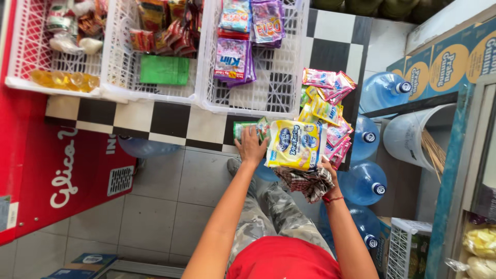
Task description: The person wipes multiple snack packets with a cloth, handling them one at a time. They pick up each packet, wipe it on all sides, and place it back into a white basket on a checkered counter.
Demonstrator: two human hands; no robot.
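My left hand (251,146) rests flat on green sachet packs (242,127) lying on the black-and-white checkered counter (155,120). My right hand (327,170) holds up a yellow-and-white pack (295,144) together with a checkered cloth (309,183) that hangs under it. Just right of the pack lies a pile of pink and yellow sachets (329,106) on the counter's edge.
Three white plastic crates (279,85) with sachets and snacks stand at the back of the counter. A red freezer (57,175) is on the left. Blue water jugs (364,182), a white bucket (408,135) and cardboard boxes (449,62) crowd the right.
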